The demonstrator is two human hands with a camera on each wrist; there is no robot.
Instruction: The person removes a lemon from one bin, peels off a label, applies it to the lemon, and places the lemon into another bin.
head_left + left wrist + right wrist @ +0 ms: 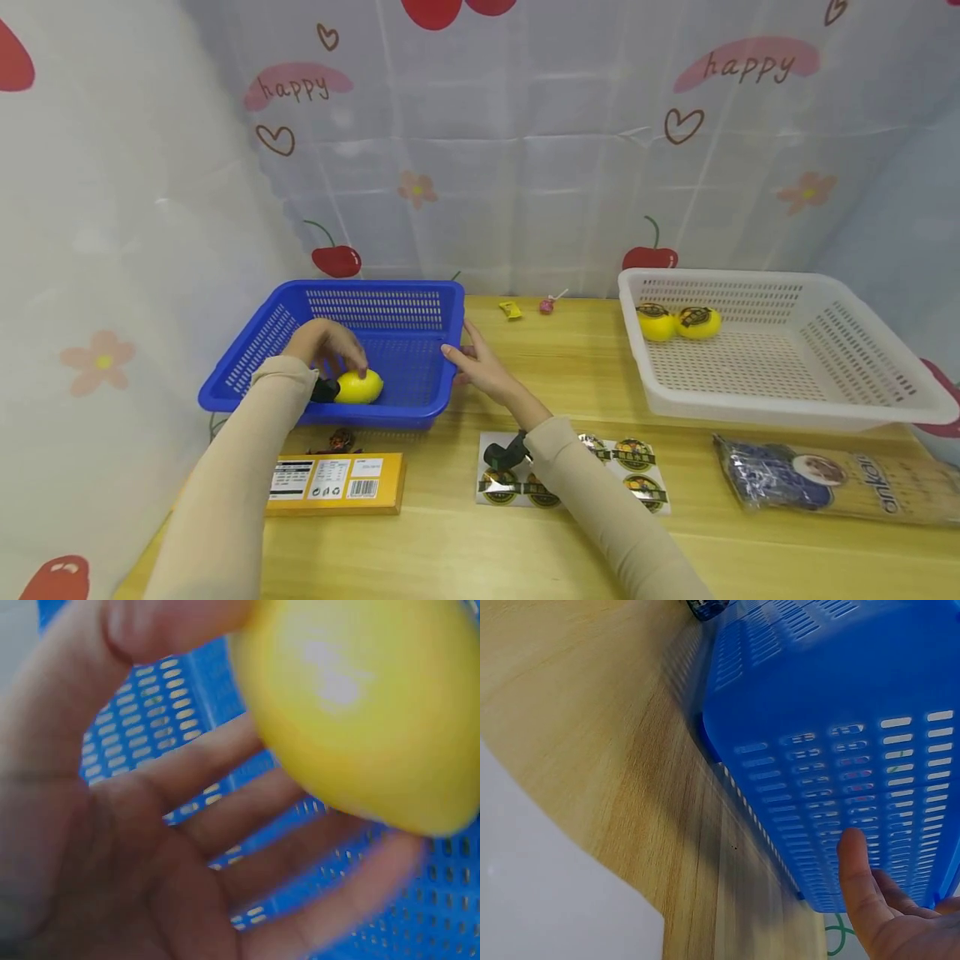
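Note:
A yellow lemon (360, 387) (360, 705) lies in the front left of a blue slotted basket (420, 287) (150, 720) (840, 697). My left hand (330, 346) (187, 825) reaches into the basket and holds the lemon, thumb on top and fingers curved under it. My right hand (476, 362) (877, 907) rests with straight fingers against the basket's right outer wall. The left wrist view is blurred.
A white basket (825, 400) at the right holds two stickered lemons (657, 322) (699, 322). A sticker sheet (637, 467) lies under my right forearm. A yellow box (337, 483) sits front left, a noodle packet (840, 487) front right, small sweets (511, 310) at the back.

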